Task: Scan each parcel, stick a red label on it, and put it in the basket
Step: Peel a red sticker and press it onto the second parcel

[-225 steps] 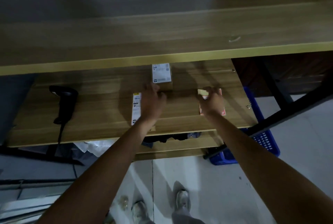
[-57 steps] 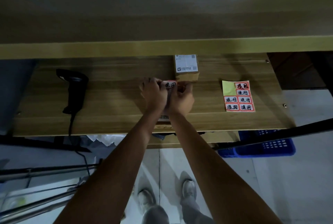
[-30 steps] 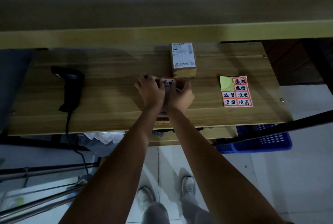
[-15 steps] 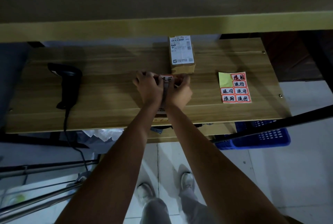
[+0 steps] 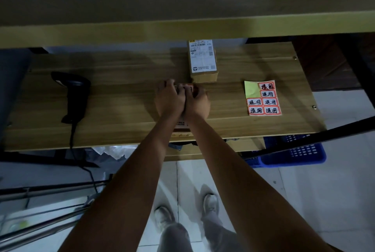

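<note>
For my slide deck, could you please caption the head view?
Both hands, left hand and right hand, press a red label onto a parcel.

One view only, worn on the head, aimed forward and steeply down over a low light-wood shelf board (image 5: 121,97), wide-angle, close enough for both forearms to fill the lower frame. Tiled grey floor (image 5: 334,191) and pale shoes (image 5: 211,204) visible straight below.

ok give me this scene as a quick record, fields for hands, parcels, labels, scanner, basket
hands: left hand and right hand pressed together on the near parcel
second parcel: cardboard box behind the hands, untouched
label sheet: right of the hands, six red labels left
scanner: lying at the shelf's left
basket: blue, on the floor, lower right
</note>
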### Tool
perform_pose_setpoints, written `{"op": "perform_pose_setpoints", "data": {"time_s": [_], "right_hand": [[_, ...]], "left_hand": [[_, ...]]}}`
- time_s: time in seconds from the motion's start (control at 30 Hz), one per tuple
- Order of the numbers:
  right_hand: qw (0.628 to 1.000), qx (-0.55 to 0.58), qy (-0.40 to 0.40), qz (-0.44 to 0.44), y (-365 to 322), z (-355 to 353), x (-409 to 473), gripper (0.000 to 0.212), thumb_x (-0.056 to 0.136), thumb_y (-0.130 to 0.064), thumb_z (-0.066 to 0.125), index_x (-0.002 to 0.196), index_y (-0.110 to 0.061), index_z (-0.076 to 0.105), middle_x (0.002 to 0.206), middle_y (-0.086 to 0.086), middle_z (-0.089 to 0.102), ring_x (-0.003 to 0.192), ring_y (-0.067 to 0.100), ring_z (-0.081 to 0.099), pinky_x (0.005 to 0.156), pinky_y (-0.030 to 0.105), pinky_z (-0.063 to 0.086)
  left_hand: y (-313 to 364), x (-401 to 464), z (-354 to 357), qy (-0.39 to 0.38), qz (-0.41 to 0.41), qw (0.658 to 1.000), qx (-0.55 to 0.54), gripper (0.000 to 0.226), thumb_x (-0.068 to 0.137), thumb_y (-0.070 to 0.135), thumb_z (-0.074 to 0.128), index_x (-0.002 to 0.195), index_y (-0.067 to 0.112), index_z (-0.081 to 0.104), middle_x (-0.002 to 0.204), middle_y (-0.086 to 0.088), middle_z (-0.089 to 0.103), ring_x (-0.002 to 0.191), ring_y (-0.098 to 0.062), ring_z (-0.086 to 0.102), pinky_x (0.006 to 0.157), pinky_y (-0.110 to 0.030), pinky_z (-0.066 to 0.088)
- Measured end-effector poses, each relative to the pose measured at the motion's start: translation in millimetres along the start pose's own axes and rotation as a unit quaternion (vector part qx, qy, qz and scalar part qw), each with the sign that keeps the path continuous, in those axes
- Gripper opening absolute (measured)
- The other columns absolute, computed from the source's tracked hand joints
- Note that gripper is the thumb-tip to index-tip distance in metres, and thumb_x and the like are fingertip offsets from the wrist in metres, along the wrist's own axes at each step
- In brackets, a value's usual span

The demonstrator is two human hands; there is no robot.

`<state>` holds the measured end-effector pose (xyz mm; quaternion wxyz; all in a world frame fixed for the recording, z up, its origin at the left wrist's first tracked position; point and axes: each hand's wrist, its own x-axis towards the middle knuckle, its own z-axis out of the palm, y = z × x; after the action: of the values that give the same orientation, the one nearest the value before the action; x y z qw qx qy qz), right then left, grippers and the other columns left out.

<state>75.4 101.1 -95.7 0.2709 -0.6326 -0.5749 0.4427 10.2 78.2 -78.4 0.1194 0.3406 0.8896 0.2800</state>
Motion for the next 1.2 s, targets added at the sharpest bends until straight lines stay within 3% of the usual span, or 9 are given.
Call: {"op": "perform_pose_setpoints", "data": {"time_s": [0.17,0.27,0.37,0.47,0.67,0.87,0.97,1.07,1.2], "right_hand": [[0.999,-0.011,-0.032,0.003,1.7,-1.9,-2.1,0.039,0.089,-0.059,0.049,0.110,-0.028,0.062,0.105,0.003,0.067,0.092,0.023,0.066,0.077,0.039,0.056],[0.999,-0.026,-0.041,-0.004,14.1,-7.2,-17.2,0.043,0.086,-0.065,0.048,0.105,-0.028,0.059,0.101,-0.003,0.066,0.087,0.017,0.066,0.076,0.040,0.058],[0.998,-0.049,-0.027,-0.033,24.6,-8.9,-33.5,0.050,0.081,-0.071,0.039,0.100,-0.028,0.058,0.102,-0.005,0.063,0.089,0.018,0.063,0.076,0.039,0.056],[0.996,-0.068,-0.023,-0.058,25.2,-7.9,-35.6,0.054,0.082,-0.072,0.029,0.101,-0.029,0.057,0.107,-0.005,0.061,0.095,0.021,0.061,0.077,0.042,0.055],[0.987,-0.097,-0.022,-0.125,23.0,-9.9,-33.8,0.040,0.100,-0.044,0.033,0.108,-0.017,0.062,0.110,0.004,0.062,0.095,0.026,0.060,0.075,0.042,0.055],[0.990,-0.087,-0.028,-0.106,21.0,-14.7,-35.1,0.040,0.102,-0.041,0.034,0.110,-0.016,0.065,0.114,0.004,0.062,0.096,0.024,0.061,0.075,0.032,0.048],[0.991,-0.078,-0.042,-0.102,23.0,-14.6,-35.6,0.042,0.095,-0.055,0.043,0.109,-0.023,0.066,0.114,-0.001,0.060,0.096,0.020,0.061,0.078,0.036,0.052],[0.994,-0.059,-0.045,-0.086,25.9,-14.7,-31.6,0.038,0.092,-0.054,0.049,0.109,-0.024,0.067,0.113,-0.001,0.061,0.098,0.020,0.061,0.081,0.038,0.053],[0.992,-0.066,-0.042,-0.104,27.2,-12.8,-30.7,0.037,0.097,-0.047,0.042,0.113,-0.025,0.067,0.117,-0.002,0.062,0.103,0.021,0.060,0.081,0.036,0.051]], "left_hand": [[-11.0,2.3,-3.8,-0.066,0.004,0.996,-0.059,0.030,0.097,0.035,0.049,0.112,0.009,0.056,0.116,-0.015,0.059,0.103,-0.031,0.059,0.081,-0.033,0.043],[-25.7,-21.8,-8.8,-0.061,0.013,0.993,-0.105,0.027,0.098,0.039,0.048,0.110,0.016,0.057,0.103,-0.005,0.062,0.091,-0.021,0.061,0.073,-0.029,0.047],[-33.3,-42.1,-12.2,-0.030,0.025,0.995,-0.097,0.025,0.098,0.037,0.050,0.107,0.017,0.060,0.096,0.001,0.062,0.082,-0.011,0.056,0.061,-0.020,0.038],[-33.9,-42.6,-12.3,-0.020,0.018,0.992,-0.121,0.023,0.097,0.033,0.053,0.106,0.014,0.063,0.099,-0.004,0.065,0.087,-0.014,0.058,0.070,-0.023,0.038],[-41.9,-36.0,-10.4,-0.085,-0.047,0.965,-0.242,0.010,0.097,0.026,0.052,0.101,0.024,0.062,0.103,-0.006,0.067,0.096,-0.026,0.065,0.081,-0.034,0.054],[-39.5,-42.0,-11.1,-0.042,-0.040,0.970,-0.234,0.021,0.100,0.023,0.044,0.100,0.016,0.063,0.100,-0.015,0.067,0.082,-0.019,0.062,0.069,-0.027,0.049],[-38.3,-44.5,-10.8,-0.028,-0.018,0.982,-0.184,0.024,0.098,0.036,0.047,0.103,0.018,0.063,0.099,-0.008,0.068,0.085,-0.018,0.062,0.071,-0.028,0.048],[-39.1,-44.1,-9.7,-0.031,0.005,0.991,-0.129,0.028,0.098,0.039,0.048,0.109,0.017,0.062,0.103,-0.005,0.066,0.087,-0.016,0.061,0.064,-0.022,0.039],[-37.7,-42.7,-10.5,-0.017,0.025,0.996,-0.086,0.028,0.099,0.032,0.048,0.111,0.012,0.063,0.112,-0.011,0.063,0.096,-0.026,0.062,0.071,-0.024,0.036]]}}
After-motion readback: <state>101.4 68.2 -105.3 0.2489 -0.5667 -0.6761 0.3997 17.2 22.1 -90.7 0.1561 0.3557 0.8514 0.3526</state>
